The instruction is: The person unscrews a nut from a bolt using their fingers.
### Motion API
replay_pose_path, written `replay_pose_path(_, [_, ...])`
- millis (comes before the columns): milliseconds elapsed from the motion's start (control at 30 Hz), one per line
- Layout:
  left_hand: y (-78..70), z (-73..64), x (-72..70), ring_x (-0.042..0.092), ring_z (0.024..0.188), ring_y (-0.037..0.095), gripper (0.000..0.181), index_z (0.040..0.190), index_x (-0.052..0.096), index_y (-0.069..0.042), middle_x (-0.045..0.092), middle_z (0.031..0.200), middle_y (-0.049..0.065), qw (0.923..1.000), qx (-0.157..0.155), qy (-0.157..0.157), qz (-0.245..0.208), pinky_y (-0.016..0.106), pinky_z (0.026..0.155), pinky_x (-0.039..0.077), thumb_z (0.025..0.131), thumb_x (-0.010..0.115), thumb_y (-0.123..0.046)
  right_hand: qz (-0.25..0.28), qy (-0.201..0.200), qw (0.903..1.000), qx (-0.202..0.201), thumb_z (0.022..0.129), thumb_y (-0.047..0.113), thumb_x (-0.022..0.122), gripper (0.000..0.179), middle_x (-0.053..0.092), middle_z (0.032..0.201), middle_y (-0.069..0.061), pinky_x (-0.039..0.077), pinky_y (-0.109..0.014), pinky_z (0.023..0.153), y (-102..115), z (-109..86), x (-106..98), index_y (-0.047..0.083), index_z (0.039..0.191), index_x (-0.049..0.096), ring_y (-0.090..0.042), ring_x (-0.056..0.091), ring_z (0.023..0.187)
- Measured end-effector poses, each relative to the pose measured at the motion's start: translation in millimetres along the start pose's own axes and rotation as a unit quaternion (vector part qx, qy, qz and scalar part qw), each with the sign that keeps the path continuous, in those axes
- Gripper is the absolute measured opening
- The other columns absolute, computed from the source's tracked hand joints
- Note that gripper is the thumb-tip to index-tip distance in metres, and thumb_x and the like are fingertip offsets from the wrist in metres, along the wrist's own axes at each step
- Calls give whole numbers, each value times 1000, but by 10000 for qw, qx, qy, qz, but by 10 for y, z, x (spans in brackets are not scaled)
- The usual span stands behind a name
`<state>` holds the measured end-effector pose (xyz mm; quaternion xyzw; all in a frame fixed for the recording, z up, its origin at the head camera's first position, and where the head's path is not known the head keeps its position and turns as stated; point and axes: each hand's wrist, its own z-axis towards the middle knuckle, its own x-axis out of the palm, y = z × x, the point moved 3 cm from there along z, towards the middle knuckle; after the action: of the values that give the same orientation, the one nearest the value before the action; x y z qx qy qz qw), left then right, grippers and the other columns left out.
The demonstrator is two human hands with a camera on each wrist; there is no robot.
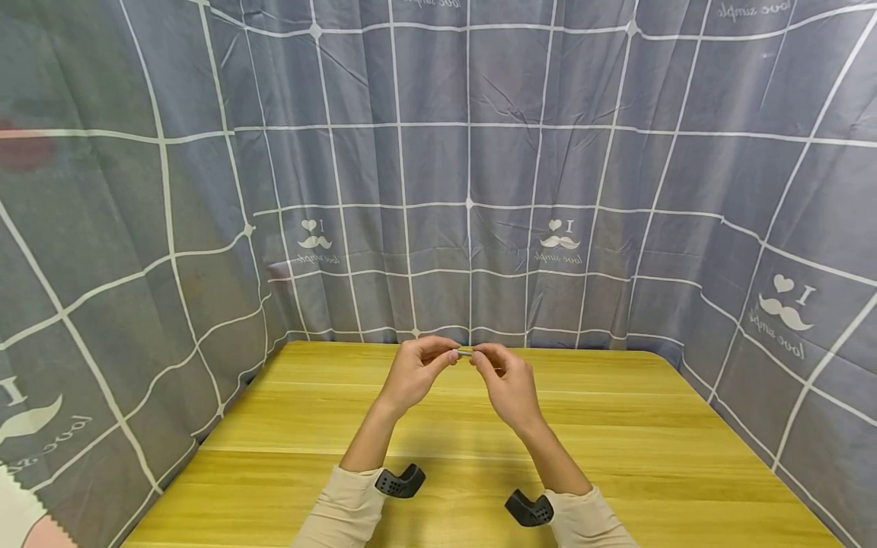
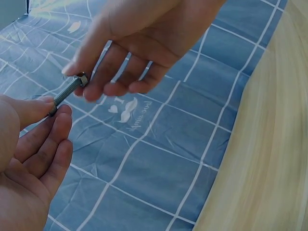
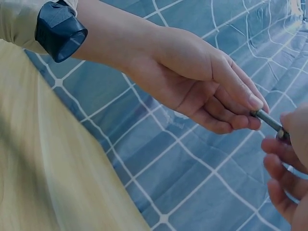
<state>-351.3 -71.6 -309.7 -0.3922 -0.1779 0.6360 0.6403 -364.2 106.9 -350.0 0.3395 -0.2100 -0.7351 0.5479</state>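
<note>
A threaded metal bolt (image 2: 66,92) is held between both hands, raised above the far part of the table; it looks tiny in the head view. My left hand (image 1: 411,373) pinches one end with thumb and index finger. At the other end, my right hand (image 1: 512,383) pinches around a hex-shaped piece (image 2: 83,79), also seen in the right wrist view. Whether that piece is the bolt's head or a nut, I cannot tell. Bare thread shows between the two sets of fingertips. The remaining fingers of both hands are loosely bent beside the bolt.
Below the hands lies a wooden table (image 1: 308,426). Grey curtains (image 1: 432,167) with white grid lines surround it at the back and both sides. Black bands with camera mounts (image 1: 400,482) sit at both wrists. A pale patterned piece (image 1: 27,517) shows at the lower left corner.
</note>
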Motion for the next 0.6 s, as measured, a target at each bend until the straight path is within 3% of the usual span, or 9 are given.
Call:
replay_pose_path(100, [0,1,-3,70,92,44,14,109,70,16,73,100,26,10000,6,1,-1,30,83,57,99,63,8,-57,-54,9998,-169,102,9,67,13,75,98,-6,59,-40,78,9,5,-7,3,111,74,-28,72,90])
replay_pose_path(200, [1,2,-6,70,92,44,14,109,71,15,73,99,26,10000,-12,-16,10,29,83,56,99,63,8,-11,-13,9995,-314,99,4,70,21,74,108,-8,59,-42,80,21,14,-7,3,119,71,-28,71,93])
replay_pose_path(333, [0,1,-8,70,92,44,15,109,70,16,73,100,26,10000,-22,-4,-10,30,84,57,99,63,8,7,40,9999,-161,99,7,71,29,74,113,-8,58,-38,79,9,13,-8,3,127,68,-24,70,93])
replay_pose_path(500, [-3,-2,-4,70,92,43,15,109,71,16,73,100,26,10000,-12,13,-4,32,84,57,99,63,8,-135,-72,9997,-176,100,6,70,16,75,102,-5,58,-38,78,-10,13,-16,3,114,74,-23,70,92])
replay_pose_path(600, [-1,-3,-3,71,92,42,15,109,71,15,73,99,25,10000,-26,-14,30,31,84,57,99,63,8,-51,-72,9995,-292,97,1,72,22,74,109,-8,58,-44,81,1,15,-18,3,119,72,-27,69,97])
